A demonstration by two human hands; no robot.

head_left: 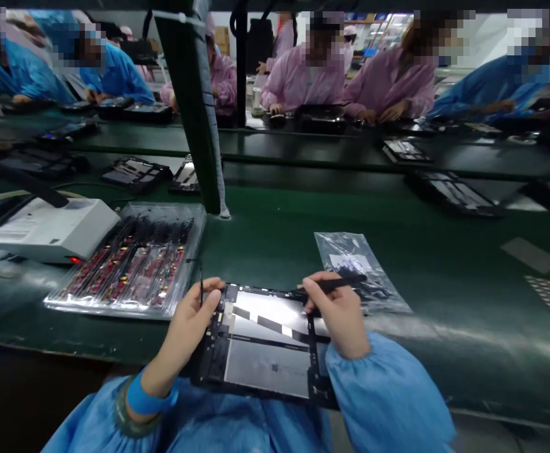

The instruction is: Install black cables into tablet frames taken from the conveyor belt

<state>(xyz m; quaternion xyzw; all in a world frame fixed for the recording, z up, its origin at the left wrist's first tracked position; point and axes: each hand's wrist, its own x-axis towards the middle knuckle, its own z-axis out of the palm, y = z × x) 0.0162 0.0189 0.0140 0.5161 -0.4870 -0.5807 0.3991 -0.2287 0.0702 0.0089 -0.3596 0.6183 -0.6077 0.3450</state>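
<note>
An opened tablet housing (pixel 268 371), black with silvery metal panels and a striped dark-and-white strip, lies tilted at the table's front edge before me. My left hand (pixel 192 314) grips its upper left corner, thumb on top. A thin black strip or cable (pixel 201 286) sticks up by those fingers; whether they pinch it I cannot tell. In my right hand (pixel 338 311), black tweezers (pixel 336 283) are held between thumb and fingers. Their tip points left at the housing's upper right edge. Just behind that hand lies a clear plastic bag (pixel 364 258) with small dark parts.
Left of me, a clear tray (pixel 194 233) holds rows of small red and black parts, beside a white box-shaped device (pixel 62 226) with a red light. A green post (pixel 187 107) rises from the table. More opened tablets (pixel 459 192) line the far side, where co-workers sit.
</note>
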